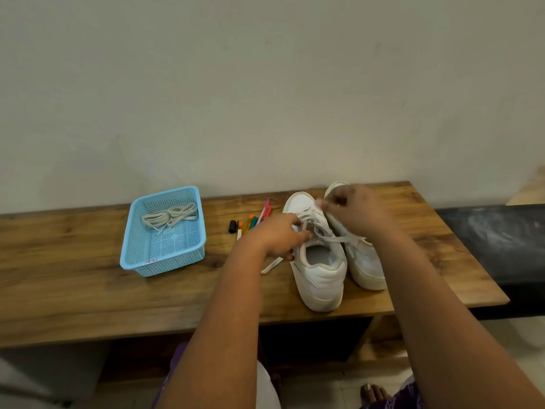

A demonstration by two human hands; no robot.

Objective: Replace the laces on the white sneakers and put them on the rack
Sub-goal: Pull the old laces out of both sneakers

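Working at the near white leather sneaker (pixel 320 261), whose long axis runs heel at 6 o'clock to toe at 12, the left hand (pixel 278 236) pinches the old grey lace (pixel 336 238) at the eyelets. The right hand (pixel 354 209), toward 1 o'clock, pinches the lace's upper end. At 10 o'clock, well apart, replacement cream laces (pixel 171 216) lie in a pale blue perforated plastic basket (pixel 162 262) on the wooden table (pixel 88 290).

Your one head camera is looking forward and down from above, sitting close behind your hands (pixel 318 222) working at the sneaker (pixel 320 261) on the bench (pixel 88 290).
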